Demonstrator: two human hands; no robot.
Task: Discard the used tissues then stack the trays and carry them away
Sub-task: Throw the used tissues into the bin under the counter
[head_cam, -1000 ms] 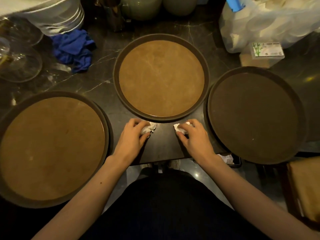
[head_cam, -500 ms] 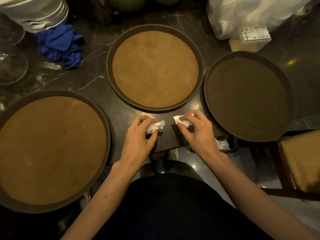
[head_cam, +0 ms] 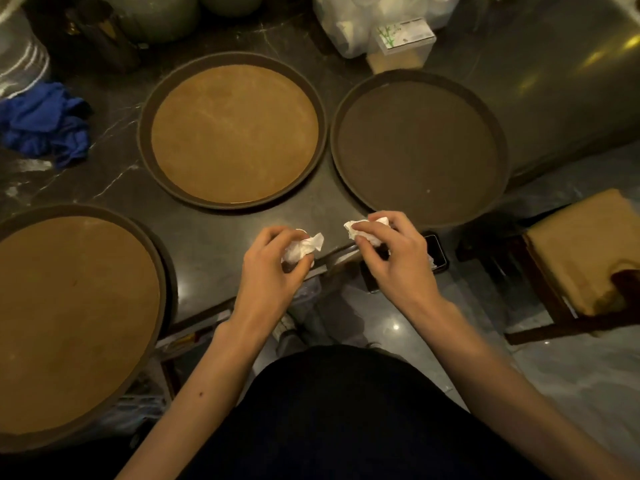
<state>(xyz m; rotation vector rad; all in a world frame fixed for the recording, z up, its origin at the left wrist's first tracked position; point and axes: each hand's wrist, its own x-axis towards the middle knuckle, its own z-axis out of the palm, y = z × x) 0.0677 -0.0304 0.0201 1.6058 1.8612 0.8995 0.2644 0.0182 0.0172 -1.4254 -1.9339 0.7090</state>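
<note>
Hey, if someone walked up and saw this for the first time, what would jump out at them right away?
Three big round trays on the dark marble counter: a tan one at the left, a tan one in the middle and a darker brown one on the right. In front, the left hand and right hand each hold a crumpled white tissue. A blue cloth lies far left.

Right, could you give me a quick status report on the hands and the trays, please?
Left hand shut on a crumpled tissue; right hand shut on another tissue. Three trays unstacked on the counter. Nothing in the way.
</note>
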